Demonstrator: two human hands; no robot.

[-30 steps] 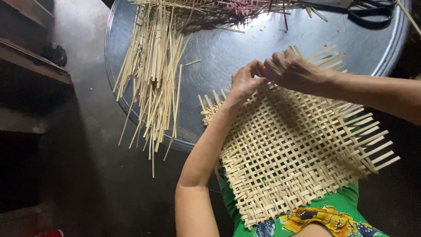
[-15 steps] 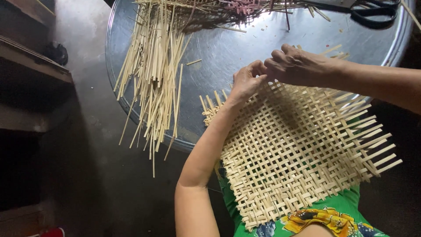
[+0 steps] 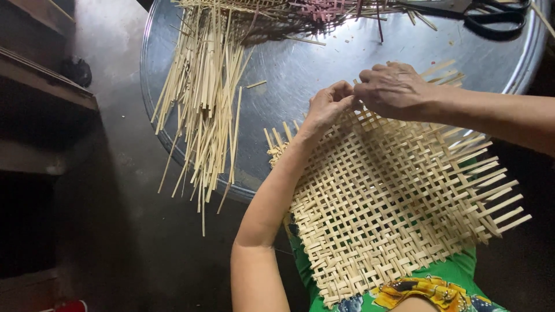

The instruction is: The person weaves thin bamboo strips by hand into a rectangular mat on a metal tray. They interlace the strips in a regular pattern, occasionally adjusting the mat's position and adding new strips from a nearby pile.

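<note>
The woven bamboo mat [image 3: 393,202] lies half on the round metal table [image 3: 300,69] and half over the person's lap, its far edge under both hands. The left hand [image 3: 326,107] sits at the mat's 11 o'clock corner, fingers curled together and pinching at a strip end there. The right hand [image 3: 393,89] rests just beside it, at the left hand's 3 o'clock, fingers bent down and closed over the strip ends at the mat's 12 o'clock edge; the two hands nearly touch. A loose bundle of bamboo strips [image 3: 202,110] lies at 9 o'clock from the hands, overhanging the table rim. Black scissors [image 3: 497,14] lie at 1 o'clock, well apart.
</note>
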